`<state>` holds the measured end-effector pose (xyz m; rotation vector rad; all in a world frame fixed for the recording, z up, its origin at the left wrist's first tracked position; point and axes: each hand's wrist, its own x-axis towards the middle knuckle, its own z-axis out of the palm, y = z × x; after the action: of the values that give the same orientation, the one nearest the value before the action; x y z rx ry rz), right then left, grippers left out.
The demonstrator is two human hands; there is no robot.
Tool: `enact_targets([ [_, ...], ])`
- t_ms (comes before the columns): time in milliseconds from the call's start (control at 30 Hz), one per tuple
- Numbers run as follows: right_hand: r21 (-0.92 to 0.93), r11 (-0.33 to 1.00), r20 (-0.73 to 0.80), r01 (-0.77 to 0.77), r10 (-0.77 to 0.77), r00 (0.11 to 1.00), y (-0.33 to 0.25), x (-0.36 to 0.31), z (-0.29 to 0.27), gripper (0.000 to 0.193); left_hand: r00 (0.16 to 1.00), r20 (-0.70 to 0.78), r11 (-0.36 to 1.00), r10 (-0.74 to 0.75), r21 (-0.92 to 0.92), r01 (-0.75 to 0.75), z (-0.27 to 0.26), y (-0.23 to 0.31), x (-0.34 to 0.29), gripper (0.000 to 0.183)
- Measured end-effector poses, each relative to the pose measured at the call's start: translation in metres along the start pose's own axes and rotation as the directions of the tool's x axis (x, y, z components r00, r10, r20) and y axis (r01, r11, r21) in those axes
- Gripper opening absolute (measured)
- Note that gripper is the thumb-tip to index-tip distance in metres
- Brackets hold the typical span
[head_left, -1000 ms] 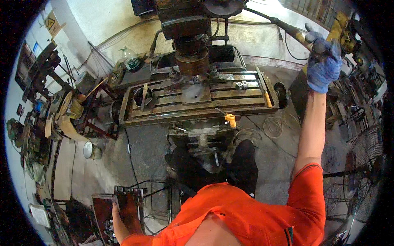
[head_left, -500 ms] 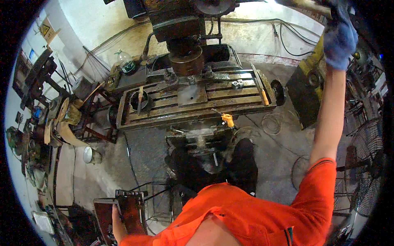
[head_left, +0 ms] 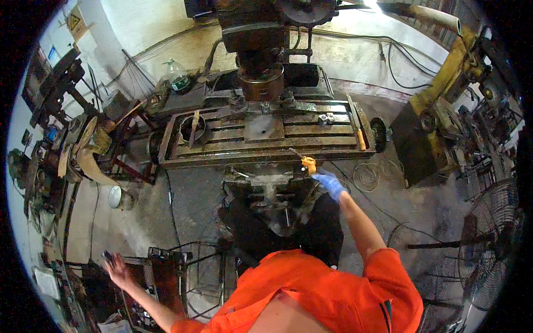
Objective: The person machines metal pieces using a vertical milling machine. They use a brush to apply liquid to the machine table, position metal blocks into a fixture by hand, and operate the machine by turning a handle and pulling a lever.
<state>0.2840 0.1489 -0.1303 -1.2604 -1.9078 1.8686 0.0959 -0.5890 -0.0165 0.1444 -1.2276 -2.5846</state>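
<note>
My right hand (head_left: 330, 185), in a blue glove, is at the lower end of a yellow air blow gun (head_left: 308, 165), which sits at the front edge of the milling machine table (head_left: 222, 158). Motion smears the glove's fingers, and I cannot tell whether they grip the gun. My bare left hand (head_left: 118, 273) is out at the lower left with fingers apart, close to a dark cabinet (head_left: 166, 277). A small dark shape lies by its fingertips, too unclear to name. Above the table hangs the machine's spindle head (head_left: 261, 80), over a flat metal plate (head_left: 264, 127).
On the table are a round pan (head_left: 192, 133) with a brush, small metal blocks (head_left: 326, 118) and a yellow-handled tool (head_left: 360, 136). A white bucket (head_left: 117, 197) stands on the floor to the left. At right are a coiled hose (head_left: 369, 173) and a fan (head_left: 488, 238).
My right hand has come down from the lever at the upper right to the air blow gun. My left hand has moved outward to the left, and the view has shifted slightly.
</note>
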Motion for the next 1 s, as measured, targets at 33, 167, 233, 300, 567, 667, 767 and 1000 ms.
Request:
enact_targets([
  [33, 0.019, 0.998, 0.024, -0.057, 0.057, 0.998, -0.003, 0.004, 0.012, 0.036, 1.000, 0.020, 0.997, 0.016, -0.079, -0.015, 0.016, -0.007, 0.011, 0.032],
  [167, -0.185, 0.983, -0.117, 0.021, -0.043, 0.992, 0.030, 0.069, 0.043, 0.030, 0.979, 0.145, 0.961, -0.141, -0.218, 0.171, 0.080, -0.070, 0.066, 0.031],
  [233, 0.020, 0.993, -0.128, 0.114, -0.111, 0.986, 0.008, 0.029, 0.064, 0.029, 0.959, 0.243, 0.987, -0.144, -0.027, 0.156, 0.117, -0.112, 0.056, 0.029],
  [300, 0.010, 0.981, -0.150, 0.195, -0.191, 0.970, -0.009, 0.000, 0.056, 0.032, 0.948, 0.114, 0.953, -0.297, 0.088, 0.288, 0.200, -0.149, 0.024, 0.024],
  [567, -0.160, 0.850, -0.093, 0.502, -0.519, 0.849, -0.113, -0.062, -0.009, 0.041, 0.762, 0.434, 0.872, -0.481, 0.327, 0.364, 0.282, -0.198, -0.017, 0.021],
  [667, -0.731, 0.453, 0.137, 0.510, -0.635, 0.760, -0.153, -0.082, -0.004, 0.040, 0.730, 0.455, 0.848, -0.511, 0.406, 0.341, 0.296, -0.205, -0.023, 0.025],
  [767, -0.927, 0.141, 0.267, 0.348, -0.405, 0.874, -0.182, -0.075, 0.017, 0.046, 0.709, 0.480, 0.819, -0.517, 0.518, 0.247, 0.293, -0.209, -0.023, 0.025],
  [1000, -0.946, 0.156, 0.229, 0.284, -0.296, 0.927, -0.215, -0.010, 0.063, 0.033, 0.642, 0.498, 0.778, -0.583, 0.570, 0.264, 0.288, -0.209, -0.039, 0.017],
])
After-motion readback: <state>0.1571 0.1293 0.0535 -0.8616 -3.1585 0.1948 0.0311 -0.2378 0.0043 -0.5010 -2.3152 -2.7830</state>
